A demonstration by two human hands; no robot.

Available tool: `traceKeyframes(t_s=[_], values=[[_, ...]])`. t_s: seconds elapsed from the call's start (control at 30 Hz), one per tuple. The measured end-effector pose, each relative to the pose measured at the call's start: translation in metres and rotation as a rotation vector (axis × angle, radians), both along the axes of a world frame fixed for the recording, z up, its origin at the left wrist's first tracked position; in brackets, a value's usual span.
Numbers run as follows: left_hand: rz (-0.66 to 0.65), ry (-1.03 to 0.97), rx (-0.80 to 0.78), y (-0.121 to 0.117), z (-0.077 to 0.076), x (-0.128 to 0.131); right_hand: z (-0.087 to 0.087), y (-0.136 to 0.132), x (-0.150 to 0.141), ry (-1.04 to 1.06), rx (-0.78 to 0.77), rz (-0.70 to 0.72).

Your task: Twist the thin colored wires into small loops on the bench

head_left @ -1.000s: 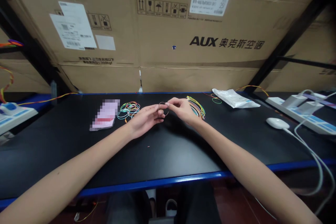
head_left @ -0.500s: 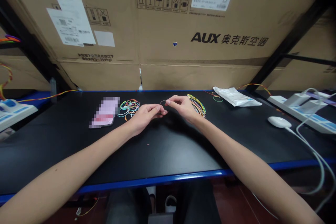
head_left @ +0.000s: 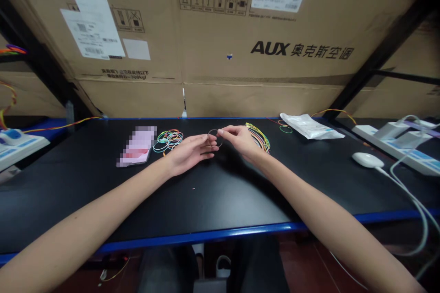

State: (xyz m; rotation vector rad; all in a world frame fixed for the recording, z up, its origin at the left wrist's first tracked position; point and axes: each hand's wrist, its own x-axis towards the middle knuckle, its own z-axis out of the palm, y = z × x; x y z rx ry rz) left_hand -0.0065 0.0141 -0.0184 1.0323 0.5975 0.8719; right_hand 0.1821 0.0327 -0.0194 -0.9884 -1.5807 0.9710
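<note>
Both my hands meet over the middle of the black table [head_left: 220, 197]. My left hand [head_left: 190, 151] and my right hand [head_left: 239, 141] each pinch a thin dark wire loop [head_left: 213, 138] that hangs between their fingertips. Just left of my left hand lies a pile of coiled coloured wire loops [head_left: 168, 139]. A bundle of straight coloured wires [head_left: 259, 137] lies right behind my right hand.
A blurred pink flat object [head_left: 137, 151] lies left of the coils. A white plastic bag [head_left: 309, 127] lies at the back right, with a white mouse [head_left: 367, 160] and a power strip [head_left: 395, 146] farther right. Big cardboard boxes [head_left: 220, 41] wall the table's back.
The loop between my fingers has opened a little from the tighter pinch half a second ago. Both hands stay in nearly the same place.
</note>
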Motion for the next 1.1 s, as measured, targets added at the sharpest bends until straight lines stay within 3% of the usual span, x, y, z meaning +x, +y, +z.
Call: traceKeyframes(t_s=[0.17,0.43,0.57,0.67,0.8,0.93,1.1], values=[[-0.047,0.020,0.046,-0.005,0.003,0.001,0.002,-0.002,0.000,0.026,-0.010,0.058],[0.216,0.325,0.353,-0.001,0.001,0.001,0.012,-0.012,-0.002,0.034,-0.004,0.032],[0.322,0.364,0.353,-0.002,0.004,0.003,0.013,-0.019,-0.008,0.056,-0.001,0.083],[0.253,0.174,0.172,-0.005,0.005,0.004,0.013,-0.019,-0.010,0.079,0.010,0.060],[0.065,-0.054,-0.055,-0.011,0.011,0.003,0.012,-0.013,-0.006,0.106,0.005,-0.026],[-0.039,-0.103,-0.076,-0.015,0.015,0.003,0.009,-0.011,-0.006,0.106,-0.025,-0.007],[-0.043,-0.059,0.005,-0.017,0.014,0.006,0.008,-0.012,-0.007,0.115,-0.025,0.047]])
